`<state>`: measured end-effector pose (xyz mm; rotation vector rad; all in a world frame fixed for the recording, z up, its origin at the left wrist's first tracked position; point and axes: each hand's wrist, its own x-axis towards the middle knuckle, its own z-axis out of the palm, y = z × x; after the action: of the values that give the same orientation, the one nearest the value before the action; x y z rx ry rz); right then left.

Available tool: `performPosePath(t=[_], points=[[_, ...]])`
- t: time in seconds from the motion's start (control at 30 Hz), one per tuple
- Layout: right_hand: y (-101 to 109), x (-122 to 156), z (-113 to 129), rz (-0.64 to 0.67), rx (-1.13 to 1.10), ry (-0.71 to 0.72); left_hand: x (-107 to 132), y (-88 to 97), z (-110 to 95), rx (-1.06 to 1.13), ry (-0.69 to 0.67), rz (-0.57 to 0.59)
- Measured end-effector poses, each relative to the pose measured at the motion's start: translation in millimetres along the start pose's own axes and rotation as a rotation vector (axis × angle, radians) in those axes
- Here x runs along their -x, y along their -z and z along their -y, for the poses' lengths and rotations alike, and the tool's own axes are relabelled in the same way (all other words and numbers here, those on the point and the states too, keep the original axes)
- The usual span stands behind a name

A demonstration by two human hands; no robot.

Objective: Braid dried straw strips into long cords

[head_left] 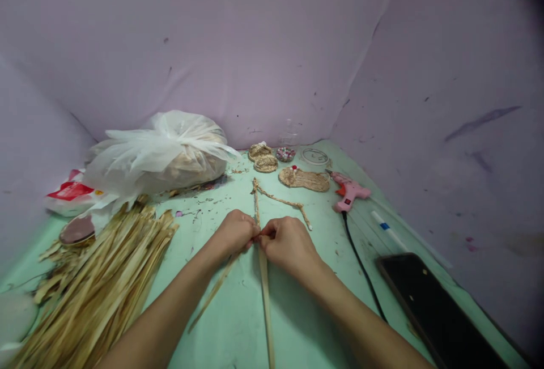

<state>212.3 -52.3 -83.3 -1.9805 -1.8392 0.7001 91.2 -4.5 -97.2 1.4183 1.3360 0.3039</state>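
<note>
My left hand (pixel 236 232) and my right hand (pixel 289 240) meet at the middle of the table, fingers pinched on a braided cord (pixel 256 202) of dried plant fibre. Beyond my hands the cord runs away from me, bends sharply, and trails right to a whitish tip. Loose ends come toward me from the pinch: one long pale strip (pixel 266 301) and a thinner strip (pixel 215 292) slanting to the left. My fingertips nearly touch and hide the spot where the strips join the braid.
A bundle of dried strips (pixel 106 278) lies left, below a white plastic bag (pixel 170 148). Farther back are a woven sole (pixel 306 179), coiled woven pieces (pixel 263 159) and a container of beads (pixel 285 154). A pink glue gun (pixel 349 192), a marker (pixel 389 230) and a phone (pixel 433 306) are right.
</note>
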Motion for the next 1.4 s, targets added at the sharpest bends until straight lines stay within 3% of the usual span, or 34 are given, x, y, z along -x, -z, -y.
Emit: performPosePath(t=[0.2,0.37,0.43,0.53,0.7,0.83,1.1,1.27,1.4], points=[[-14.8,18.6,19.0,-0.020,0.246,0.120,1.5,2.4,1.1,0.166,-0.022,0.097],[-8.1,18.1,15.9,0.042,0.218,0.171,1.3,4.5,-0.2,0.166,-0.076,0.098],[4.6,8.9,5.7,0.046,0.083,0.139,0.5,7.0,0.9,0.151,-0.064,0.114],[16.6,-9.0,-12.9,-0.032,-0.314,-0.013,0.4,11.4,2.4,0.133,-0.060,0.156],[-1.4,-21.2,-18.3,0.274,-0.802,-0.242,1.8,14.4,2.0,0.128,-0.059,0.188],[-12.2,-19.4,-7.7,0.415,-0.905,-0.235,0.8,14.2,2.4,0.127,-0.055,0.187],[-4.7,-28.2,-22.8,0.400,-0.646,0.003,1.6,20.3,-0.7,0.075,-0.044,0.228],[0.4,-20.9,-13.5,0.073,-0.037,0.268,0.8,19.1,-1.1,0.026,-0.111,0.195],[6.2,-12.6,-1.7,-0.024,0.100,0.251,1.0,19.7,0.1,0.001,-0.149,0.170]])
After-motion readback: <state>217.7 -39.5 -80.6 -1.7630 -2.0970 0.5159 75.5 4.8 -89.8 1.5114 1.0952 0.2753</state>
